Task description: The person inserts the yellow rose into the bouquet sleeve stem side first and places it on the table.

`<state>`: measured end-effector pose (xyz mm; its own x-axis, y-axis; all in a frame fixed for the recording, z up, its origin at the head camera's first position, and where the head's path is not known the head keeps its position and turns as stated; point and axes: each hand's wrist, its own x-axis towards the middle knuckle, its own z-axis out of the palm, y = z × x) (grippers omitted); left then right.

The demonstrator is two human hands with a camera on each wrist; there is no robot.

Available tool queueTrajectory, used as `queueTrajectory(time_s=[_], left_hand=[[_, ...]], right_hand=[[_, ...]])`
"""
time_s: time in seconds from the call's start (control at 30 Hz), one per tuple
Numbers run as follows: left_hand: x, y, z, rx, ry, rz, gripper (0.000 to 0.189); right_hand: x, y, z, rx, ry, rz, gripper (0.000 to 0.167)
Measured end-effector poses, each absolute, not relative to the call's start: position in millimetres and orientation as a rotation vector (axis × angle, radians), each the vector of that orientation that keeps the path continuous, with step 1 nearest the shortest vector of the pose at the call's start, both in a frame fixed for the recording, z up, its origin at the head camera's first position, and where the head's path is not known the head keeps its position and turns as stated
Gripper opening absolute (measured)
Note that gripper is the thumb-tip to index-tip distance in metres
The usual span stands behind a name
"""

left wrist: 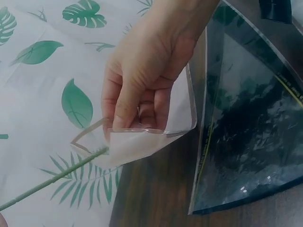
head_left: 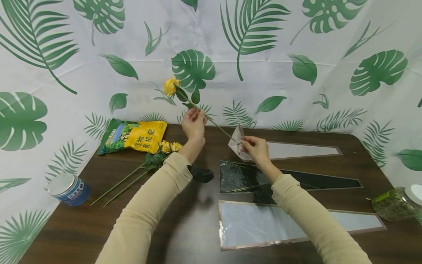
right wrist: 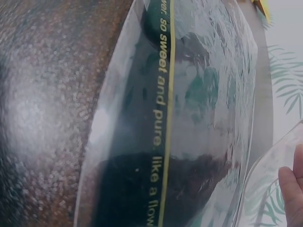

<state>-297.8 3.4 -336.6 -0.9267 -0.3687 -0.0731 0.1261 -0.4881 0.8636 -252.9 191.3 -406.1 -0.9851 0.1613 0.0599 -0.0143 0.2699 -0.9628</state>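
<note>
In the head view my left hand (head_left: 194, 124) pinches the green stem of a yellow rose (head_left: 171, 86), raised over the table with its bloom up and to the left. The stem slants down to the right into the mouth of a white flower sleeve (head_left: 301, 150). My right hand (head_left: 257, 149) pinches that sleeve by its rim, holding the mouth spread. Up close in the left wrist view, the right hand (left wrist: 142, 80) has its thumb and fingers at the clear rim, and the stem end (left wrist: 102, 151) is at the opening. The right wrist view shows fingertips (right wrist: 291, 182) against the clear film.
A black printed sleeve (head_left: 323, 179) and a pale sleeve with a copper border (head_left: 349, 219) lie nearer on the table. More yellow roses (head_left: 169, 147) lie at left beside a yellow and green bag (head_left: 145, 135). A blue can (head_left: 77, 192) stands far left; a jar (head_left: 393, 203) lies far right.
</note>
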Motion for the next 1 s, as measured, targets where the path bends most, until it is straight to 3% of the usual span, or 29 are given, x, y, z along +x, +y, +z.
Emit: queueTrajectory(time_s=[0.3,1.0], left_hand=[[-295,13,-346,0.378,-1.292,-2.457,0.03],[-283,20,-370,0.217,-1.639,-2.152,0.02]], right_hand=[[-252,189,-405,-0.107,-2.356,1.839,0.025],[-251,174,-391,-0.026,-2.377,1.774,0.025]])
